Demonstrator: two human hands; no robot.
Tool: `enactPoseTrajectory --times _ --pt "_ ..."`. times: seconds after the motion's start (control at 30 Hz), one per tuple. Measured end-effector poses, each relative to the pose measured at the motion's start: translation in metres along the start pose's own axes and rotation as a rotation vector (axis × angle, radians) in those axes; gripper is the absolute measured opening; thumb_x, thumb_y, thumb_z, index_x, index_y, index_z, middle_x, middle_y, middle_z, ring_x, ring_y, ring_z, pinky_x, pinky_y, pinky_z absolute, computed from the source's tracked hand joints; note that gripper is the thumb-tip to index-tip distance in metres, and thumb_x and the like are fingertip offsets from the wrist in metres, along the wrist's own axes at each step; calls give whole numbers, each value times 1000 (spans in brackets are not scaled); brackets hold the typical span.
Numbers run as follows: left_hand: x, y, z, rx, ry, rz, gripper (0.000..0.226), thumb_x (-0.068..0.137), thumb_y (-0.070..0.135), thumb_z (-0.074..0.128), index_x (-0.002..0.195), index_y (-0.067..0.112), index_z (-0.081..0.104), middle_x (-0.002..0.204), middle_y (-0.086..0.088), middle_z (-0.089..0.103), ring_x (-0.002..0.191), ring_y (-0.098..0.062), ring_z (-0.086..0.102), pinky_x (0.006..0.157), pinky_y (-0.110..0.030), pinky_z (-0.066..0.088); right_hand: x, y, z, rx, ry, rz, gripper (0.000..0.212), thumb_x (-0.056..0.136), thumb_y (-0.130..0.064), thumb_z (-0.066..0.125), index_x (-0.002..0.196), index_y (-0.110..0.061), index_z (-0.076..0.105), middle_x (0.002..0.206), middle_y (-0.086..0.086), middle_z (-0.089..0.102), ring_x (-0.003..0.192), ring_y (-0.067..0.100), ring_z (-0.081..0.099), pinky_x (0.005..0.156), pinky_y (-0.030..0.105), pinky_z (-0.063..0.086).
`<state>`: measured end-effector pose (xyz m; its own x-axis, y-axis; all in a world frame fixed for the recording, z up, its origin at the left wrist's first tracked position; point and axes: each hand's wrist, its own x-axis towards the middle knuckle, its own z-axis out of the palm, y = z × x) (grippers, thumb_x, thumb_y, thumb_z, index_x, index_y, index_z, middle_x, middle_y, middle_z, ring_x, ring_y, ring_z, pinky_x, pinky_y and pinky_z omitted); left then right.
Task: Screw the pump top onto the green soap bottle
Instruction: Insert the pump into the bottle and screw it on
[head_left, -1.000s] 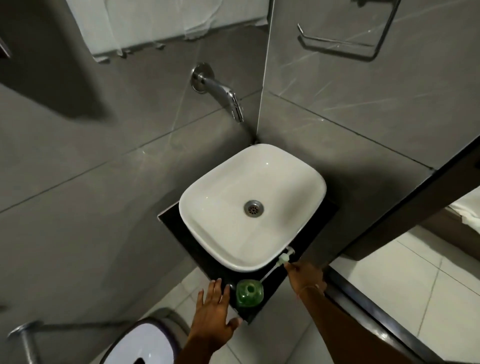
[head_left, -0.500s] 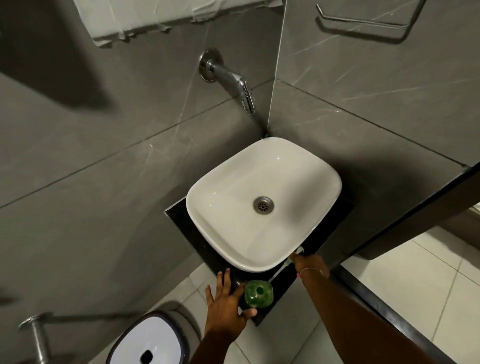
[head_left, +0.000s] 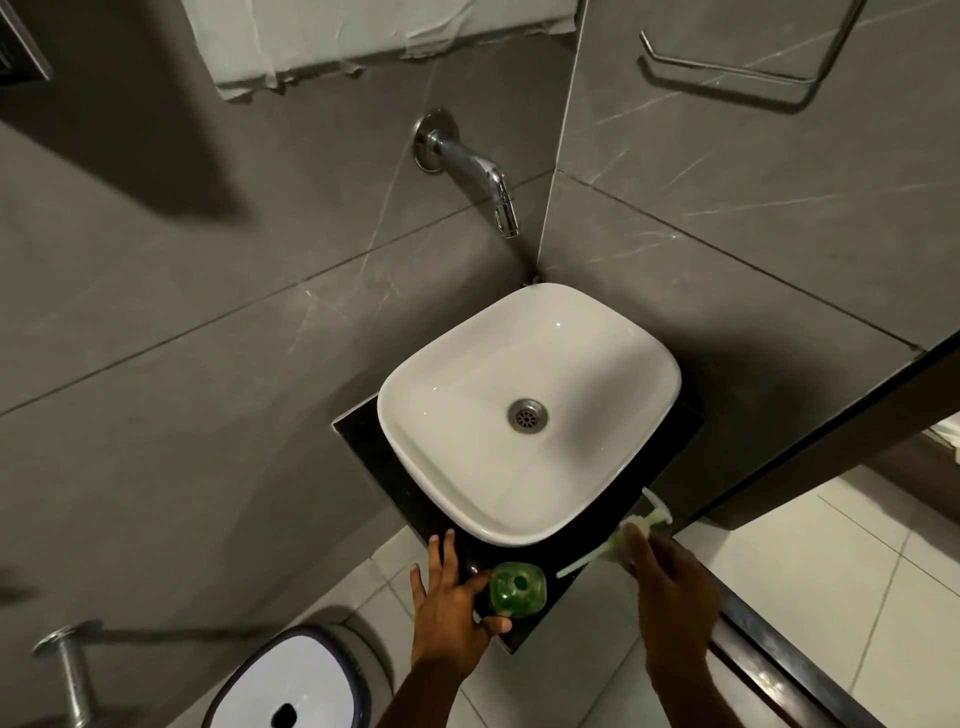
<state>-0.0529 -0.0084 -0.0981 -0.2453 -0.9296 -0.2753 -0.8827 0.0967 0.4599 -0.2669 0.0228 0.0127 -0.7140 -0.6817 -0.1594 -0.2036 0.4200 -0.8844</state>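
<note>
Left hand lay spread against the side of the green soap bottle, thumb below it and fingers fanned toward the basin, touching but not wrapped around. That bottle stood upright on the dark counter near its front corner, just beside the white basin, its neck open and facing up. Right hand was closed around the pump top, pale nozzle poking out past the fingers and the thin dip tube trailing toward the bottle, well short of the neck. The bottle looked like light, thin plastic, probably slick and easy to tip, so a firm wrap around its body would suit better than a flat palm. The pump seemed stiff at the collar, though blur hid the exact grip; the collar was the place to turn it, since the tube was slender and would bend.
</note>
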Motion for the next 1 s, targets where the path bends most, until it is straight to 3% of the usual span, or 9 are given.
enactPoseTrajectory --times 0.17,0.27,0.37,0.5,0.67,0.73,0.8,0.9,1.0 --pt "-2 0 -3 73 33 15 60 67 67 68 122 49 52 156 -1 -27 136 -24 -42 101 -49 -38 -40 -15 3 -156 36 -317 37 69 -55 65 89 -24 71 94 -9 64 95 16 56 80 38 47" --pt "-1 1 -3 108 19 -5 62 65 68 67 123 50 51 154 -1 -30 136 -25 -42 105 -55 -32 -47 -12 18 -293 69 -474 34 67 -44 81 87 -17 72 90 -11 57 95 13 47 78 35 41" --pt "-1 2 -3 120 -1 -25 64 65 68 67 124 51 50 153 -1 -32 135 -26 -43 108 -59 -26 -46 3 30 -335 53 -585 39 68 -54 67 84 -19 73 88 -10 64 92 7 44 73 33 42" --pt "-1 3 -3 140 -11 -35 64 67 70 64 125 53 46 152 -2 -33 134 -28 -44 109 -61 -24 -44 24 43 -325 5 -668 41 70 -53 67 82 -15 75 87 1 72 85 19 53 71 32 46" --pt "0 4 -3 146 -8 -45 64 68 66 67 127 52 46 155 -2 -30 135 -29 -44 109 -63 -24 -49 29 52 -383 -122 -587 37 65 -56 68 83 -24 75 89 0 69 86 29 60 72 48 53" --pt "1 4 -2 148 -8 -45 63 68 66 67 125 50 48 156 -2 -29 135 -29 -43 108 -62 -25 -52 29 52 -402 -155 -526 32 61 -50 79 83 -27 74 92 1 68 90 30 60 76 51 53" --pt "1 3 -2 153 -2 -44 63 68 66 67 125 49 49 157 -4 -27 135 -29 -43 107 -61 -27 -51 30 52 -414 -172 -497 39 55 -44 87 89 -28 73 99 1 66 97 30 57 81 52 51" --pt "1 3 -1 163 11 -47 64 67 66 67 126 50 48 157 -4 -26 135 -28 -43 105 -60 -29 -49 29 51 -421 -220 -527 50 60 -49 81 107 -37 69 110 -4 62 106 24 52 88 47 47" --pt "1 4 0 172 6 -55 67 67 67 68 128 50 45 155 -3 -30 134 -28 -44 102 -58 -33 -43 28 54 -363 -241 -524 39 57 -36 87 93 -33 73 108 -8 62 104 25 52 87 48 49"
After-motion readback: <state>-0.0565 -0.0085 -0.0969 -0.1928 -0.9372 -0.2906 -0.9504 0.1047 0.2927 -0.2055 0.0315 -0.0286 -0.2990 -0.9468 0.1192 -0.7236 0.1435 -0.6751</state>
